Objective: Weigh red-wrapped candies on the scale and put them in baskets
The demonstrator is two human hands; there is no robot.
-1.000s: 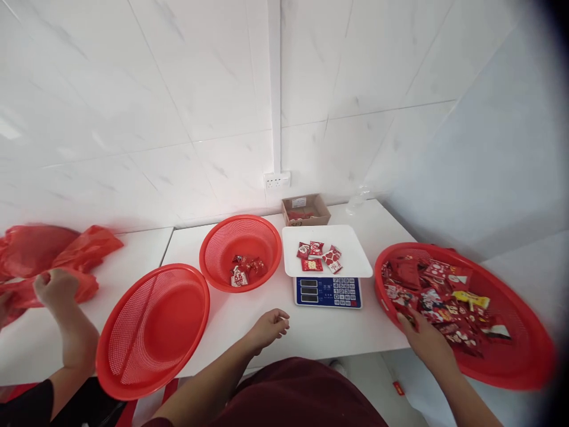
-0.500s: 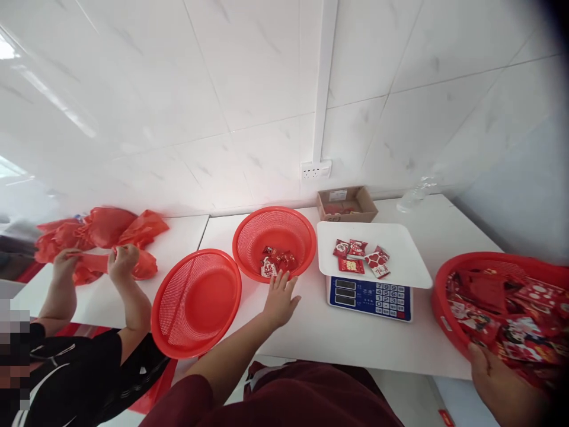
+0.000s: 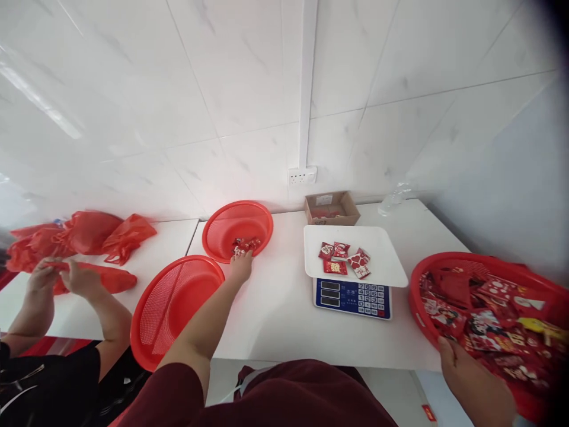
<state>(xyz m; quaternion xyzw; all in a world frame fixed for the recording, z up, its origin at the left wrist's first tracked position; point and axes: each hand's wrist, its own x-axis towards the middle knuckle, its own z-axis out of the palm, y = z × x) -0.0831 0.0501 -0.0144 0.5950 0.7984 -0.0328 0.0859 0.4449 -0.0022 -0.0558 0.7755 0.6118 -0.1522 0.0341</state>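
Observation:
My left hand (image 3: 241, 265) is at the near rim of a round red plastic basket (image 3: 213, 228), its fingers hooked over the edge. Small red printed packets (image 3: 247, 244) lie inside that basket. At the right, my right hand (image 3: 473, 379) grips the rim of a larger red basket (image 3: 420, 314), thumb on top and the other fingers hidden. Many red packets (image 3: 489, 326) fill it, with a yellow one among them. Between my hands stands a digital scale (image 3: 351, 298) with several red packets (image 3: 334, 268) on its white pan (image 3: 382, 255).
Another red basket (image 3: 149, 320) sits at the table's front left. Behind the scale are a cardboard box (image 3: 333, 210) and a clear plastic item (image 3: 395, 198). On the left, a co-worker's hands (image 3: 80, 279) handle a red plastic bag (image 3: 111, 280) near other red bags (image 3: 91, 231).
My left hand has moved left and away, and the packet basket has shifted left with it. My right hand stays at the large basket's rim. The view has turned slightly right.

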